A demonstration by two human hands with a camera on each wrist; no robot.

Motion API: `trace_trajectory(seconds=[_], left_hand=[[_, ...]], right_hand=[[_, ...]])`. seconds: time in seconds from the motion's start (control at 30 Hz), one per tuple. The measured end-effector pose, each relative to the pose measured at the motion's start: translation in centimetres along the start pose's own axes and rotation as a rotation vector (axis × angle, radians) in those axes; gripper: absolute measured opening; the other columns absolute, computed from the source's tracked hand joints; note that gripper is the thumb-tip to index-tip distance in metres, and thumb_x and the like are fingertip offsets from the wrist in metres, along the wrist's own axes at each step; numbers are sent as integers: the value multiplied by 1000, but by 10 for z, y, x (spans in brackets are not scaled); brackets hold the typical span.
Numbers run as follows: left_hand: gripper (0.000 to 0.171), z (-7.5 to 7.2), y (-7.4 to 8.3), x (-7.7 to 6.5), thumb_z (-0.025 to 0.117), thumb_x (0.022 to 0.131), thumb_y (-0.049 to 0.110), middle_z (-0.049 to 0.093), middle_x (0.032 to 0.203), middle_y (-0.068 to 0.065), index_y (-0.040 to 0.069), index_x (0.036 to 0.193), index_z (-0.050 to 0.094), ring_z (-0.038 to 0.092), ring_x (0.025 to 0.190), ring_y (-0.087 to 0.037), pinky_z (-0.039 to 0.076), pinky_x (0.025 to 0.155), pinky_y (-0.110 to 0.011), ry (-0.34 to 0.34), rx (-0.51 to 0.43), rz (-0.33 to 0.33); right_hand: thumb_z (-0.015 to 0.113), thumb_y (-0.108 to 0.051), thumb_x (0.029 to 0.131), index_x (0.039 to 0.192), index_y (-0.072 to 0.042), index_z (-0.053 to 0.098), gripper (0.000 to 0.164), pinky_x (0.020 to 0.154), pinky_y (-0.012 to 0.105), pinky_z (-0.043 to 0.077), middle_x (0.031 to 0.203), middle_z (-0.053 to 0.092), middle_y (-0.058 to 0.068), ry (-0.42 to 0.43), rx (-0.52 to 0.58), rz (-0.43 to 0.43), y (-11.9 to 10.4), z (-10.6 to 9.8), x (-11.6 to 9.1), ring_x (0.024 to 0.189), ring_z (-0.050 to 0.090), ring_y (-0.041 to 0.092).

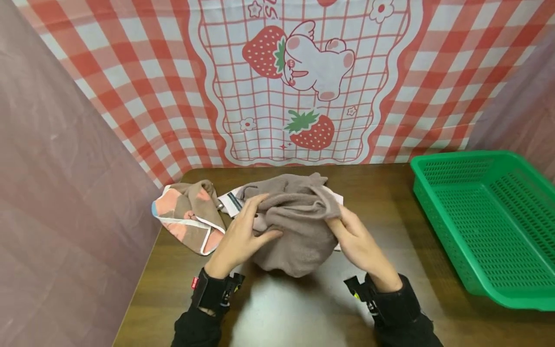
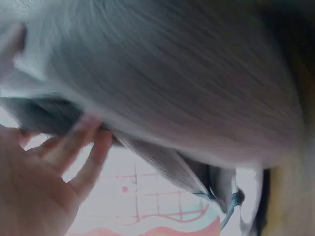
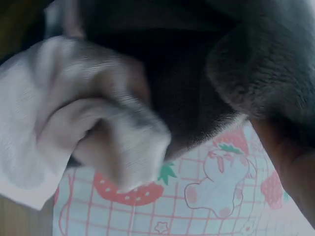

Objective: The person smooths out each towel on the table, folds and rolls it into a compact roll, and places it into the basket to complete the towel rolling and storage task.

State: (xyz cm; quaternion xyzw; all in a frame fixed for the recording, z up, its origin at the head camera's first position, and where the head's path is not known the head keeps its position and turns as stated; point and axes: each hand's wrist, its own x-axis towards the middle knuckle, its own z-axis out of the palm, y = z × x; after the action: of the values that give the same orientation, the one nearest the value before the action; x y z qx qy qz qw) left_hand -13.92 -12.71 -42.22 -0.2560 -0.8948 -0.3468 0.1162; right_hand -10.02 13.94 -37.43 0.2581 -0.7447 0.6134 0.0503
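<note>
A soft grey-brown towel [image 1: 299, 241] is bunched up over the middle of the table between both hands. My right hand [image 1: 360, 238] grips its folded edge at the right, some fingers hidden behind the cloth. At its left side my left hand [image 1: 243, 233] has thumb and forefinger spread apart against the folds. In the left wrist view, the fingers [image 2: 83, 147] are fairly straight, their tips at the cloth's lower edge. Pale cloth [image 1: 231, 200] with a dark stripe shows behind the towel at the left. The right wrist view holds loose pale folds [image 3: 108, 113].
Left of the towel lies a folded brown and pink cloth [image 1: 186, 221] with white edging. A green plastic basket [image 1: 459, 260] stands at the right of the wooden table [image 1: 381, 202]. Behind hangs a red-and-white checked curtain [image 1: 165, 96] with strawberries.
</note>
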Motion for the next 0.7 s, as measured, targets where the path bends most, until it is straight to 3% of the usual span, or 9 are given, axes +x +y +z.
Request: trace_trajectory(seconds=[0.1,0.17,0.23,0.3,0.4,0.53,0.6,0.7], left_hand=[[47,5,1,0,73,89,39,63,114,0,17,127,57,63,104,-17,52,90,-40,3,-20,19],[35,9,4,-1,73,90,34,65,104,2,16,117,61,64,96,-16,53,85,-38,-21,-70,38],[33,13,8,-3,72,91,31,66,107,2,15,118,61,64,99,-14,52,88,-38,-64,-125,46],[42,15,14,-6,71,91,29,65,112,0,14,127,57,62,105,-14,51,92,-37,-109,-191,53],[68,16,24,-7,67,91,24,53,142,-8,12,150,36,51,129,-19,41,109,-37,-145,-285,77],[98,9,36,-9,69,90,19,15,165,-10,16,160,0,23,150,-25,21,121,-39,-126,-387,83],[107,2,40,-11,75,83,17,16,165,-7,21,160,0,27,147,-23,28,118,-38,-114,-393,76],[111,-8,47,-11,85,74,15,33,156,-3,23,158,12,39,139,-20,38,111,-37,-129,-372,109]], right_hand=[[32,-17,109,146,-7,45,41,107,21,39,140,54,-1,53,369,-32,-5,-10,-3,129,49,7],[27,-20,109,149,-10,39,43,109,23,38,145,49,-1,35,606,-53,-8,-15,-5,134,45,9],[24,-22,109,152,-13,34,44,111,24,36,150,43,-3,2,734,-61,-11,-19,-7,139,40,9],[20,-21,110,155,-11,26,47,113,23,34,155,36,-2,-51,755,-61,-13,-20,-7,143,35,8],[19,-16,110,157,-5,19,49,114,24,32,157,34,-4,-127,640,-40,-17,-19,-8,144,33,7],[28,-10,109,155,-1,28,46,113,20,33,154,41,-1,-165,313,10,-23,-15,-12,141,38,6],[35,-9,108,149,-3,40,42,109,19,37,147,49,2,-176,137,24,-26,-12,-14,134,45,6],[45,-7,105,138,-8,54,35,104,21,42,136,58,3,-212,-90,-5,-28,-8,-14,125,51,6]])
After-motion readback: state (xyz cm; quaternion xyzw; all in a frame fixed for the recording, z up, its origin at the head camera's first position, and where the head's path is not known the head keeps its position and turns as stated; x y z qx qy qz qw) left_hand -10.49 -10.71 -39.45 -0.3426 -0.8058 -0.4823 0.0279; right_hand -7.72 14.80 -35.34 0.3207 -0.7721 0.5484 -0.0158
